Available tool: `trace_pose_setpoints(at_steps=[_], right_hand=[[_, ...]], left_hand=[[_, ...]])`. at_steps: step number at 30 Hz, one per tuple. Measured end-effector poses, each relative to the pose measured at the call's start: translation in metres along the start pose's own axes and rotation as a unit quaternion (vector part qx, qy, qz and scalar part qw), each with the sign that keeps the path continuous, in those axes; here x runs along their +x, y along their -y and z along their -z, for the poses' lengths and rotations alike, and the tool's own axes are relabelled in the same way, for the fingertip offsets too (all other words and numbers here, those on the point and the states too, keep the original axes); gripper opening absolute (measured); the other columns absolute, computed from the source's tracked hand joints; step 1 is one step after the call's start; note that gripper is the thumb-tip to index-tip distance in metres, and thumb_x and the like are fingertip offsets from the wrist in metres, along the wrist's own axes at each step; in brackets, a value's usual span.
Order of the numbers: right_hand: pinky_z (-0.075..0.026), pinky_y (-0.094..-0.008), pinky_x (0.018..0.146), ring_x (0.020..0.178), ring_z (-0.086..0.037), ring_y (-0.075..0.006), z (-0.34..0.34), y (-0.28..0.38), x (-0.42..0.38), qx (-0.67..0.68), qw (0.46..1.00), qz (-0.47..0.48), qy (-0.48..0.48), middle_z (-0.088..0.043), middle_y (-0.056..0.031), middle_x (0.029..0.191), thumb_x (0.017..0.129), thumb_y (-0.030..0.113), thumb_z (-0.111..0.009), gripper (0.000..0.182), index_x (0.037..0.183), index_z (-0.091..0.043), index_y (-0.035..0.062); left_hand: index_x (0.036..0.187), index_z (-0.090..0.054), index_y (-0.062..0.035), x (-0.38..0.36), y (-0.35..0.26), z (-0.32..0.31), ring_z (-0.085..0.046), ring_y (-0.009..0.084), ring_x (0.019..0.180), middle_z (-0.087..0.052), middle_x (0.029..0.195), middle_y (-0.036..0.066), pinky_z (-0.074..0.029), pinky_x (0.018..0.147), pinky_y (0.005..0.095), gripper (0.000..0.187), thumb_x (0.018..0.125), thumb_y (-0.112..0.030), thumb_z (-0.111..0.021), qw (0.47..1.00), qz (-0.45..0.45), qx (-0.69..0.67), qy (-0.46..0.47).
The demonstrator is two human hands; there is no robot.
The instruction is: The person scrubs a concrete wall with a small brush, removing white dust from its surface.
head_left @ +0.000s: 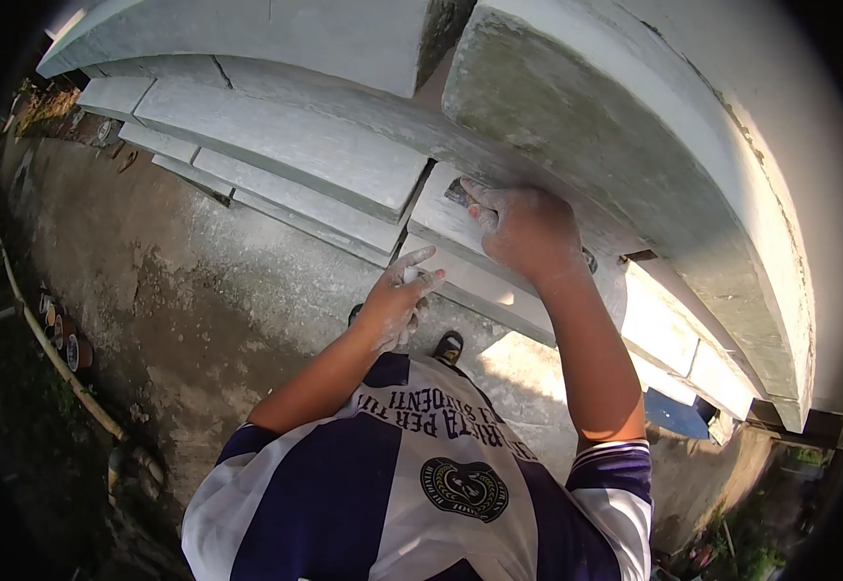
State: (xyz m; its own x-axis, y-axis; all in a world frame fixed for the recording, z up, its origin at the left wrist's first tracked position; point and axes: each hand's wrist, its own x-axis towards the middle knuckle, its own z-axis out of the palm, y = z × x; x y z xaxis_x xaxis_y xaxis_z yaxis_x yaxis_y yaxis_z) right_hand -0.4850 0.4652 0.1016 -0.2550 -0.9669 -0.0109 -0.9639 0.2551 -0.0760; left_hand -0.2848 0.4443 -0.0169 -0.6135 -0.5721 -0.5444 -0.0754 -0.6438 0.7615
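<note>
My right hand (528, 228), coated in pale dust, is closed round a small dark piece (457, 191) that it presses on the top of a grey-white slab (431, 208). What the piece is cannot be made out. My left hand (404, 298), also dusty, is in front of the slab edge, fingers curled around a small whitish thing (410, 275) too small to name. A dark gap separates the slab under my right hand from a longer slab (286, 140) on the left.
Large thick slabs (576, 126) overhang the lower ones. Stacked slabs run left and right. Below lies a stained concrete floor (199, 290), with a sandalled foot (449, 347). Pots (78, 352) and a long pole (48, 339) are at the left, a blue object (673, 414) at the right.
</note>
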Motion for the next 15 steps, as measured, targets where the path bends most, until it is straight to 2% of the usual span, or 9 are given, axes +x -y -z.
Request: trace_pose_setpoints(at_steps=[2,5,8,15], right_hand=[[-0.051,-0.0461,0.087,0.095,-0.065,-0.0379,0.008,0.004,0.003,-0.010,0.998,-0.012,0.061,-0.070,-0.0183,0.101,0.091,0.037,-0.062,0.033,0.120,-0.071,0.0253],[-0.051,-0.0425,0.091,0.098,-0.067,-0.0341,0.011,-0.011,-0.014,-0.029,0.999,0.001,0.027,-0.072,-0.0153,0.101,0.089,0.036,-0.063,0.036,0.124,-0.069,0.0303],[-0.051,-0.0422,0.091,0.096,-0.067,-0.0338,0.011,-0.020,-0.021,0.043,0.999,0.013,0.011,-0.072,-0.0148,0.103,0.090,0.036,-0.061,0.036,0.125,-0.069,0.0311],[-0.053,-0.0446,0.090,0.101,-0.067,-0.0339,0.005,0.020,0.010,0.022,0.998,-0.026,0.051,-0.071,-0.0151,0.104,0.094,0.036,-0.057,0.036,0.127,-0.067,0.0303]], left_hand=[[0.144,-0.048,-0.0139,-0.004,0.000,-0.001,-0.052,0.0087,0.068,-0.059,0.097,0.005,-0.040,0.044,0.0220,0.060,0.091,-0.029,-0.073,1.000,0.000,-0.003,0.000],[0.144,-0.049,-0.0137,-0.008,0.001,0.005,-0.052,0.0083,0.066,-0.059,0.097,0.004,-0.041,0.043,0.0219,0.059,0.092,-0.028,-0.072,1.000,0.002,-0.007,-0.010],[0.143,-0.049,-0.0138,-0.014,-0.001,0.011,-0.051,0.0076,0.064,-0.059,0.096,0.004,-0.041,0.043,0.0215,0.057,0.092,-0.028,-0.071,0.999,0.012,-0.008,-0.039],[0.143,-0.049,-0.0142,-0.014,0.003,0.008,-0.051,0.0075,0.064,-0.060,0.096,0.004,-0.040,0.044,0.0209,0.057,0.093,-0.027,-0.071,0.999,-0.003,-0.025,-0.035]])
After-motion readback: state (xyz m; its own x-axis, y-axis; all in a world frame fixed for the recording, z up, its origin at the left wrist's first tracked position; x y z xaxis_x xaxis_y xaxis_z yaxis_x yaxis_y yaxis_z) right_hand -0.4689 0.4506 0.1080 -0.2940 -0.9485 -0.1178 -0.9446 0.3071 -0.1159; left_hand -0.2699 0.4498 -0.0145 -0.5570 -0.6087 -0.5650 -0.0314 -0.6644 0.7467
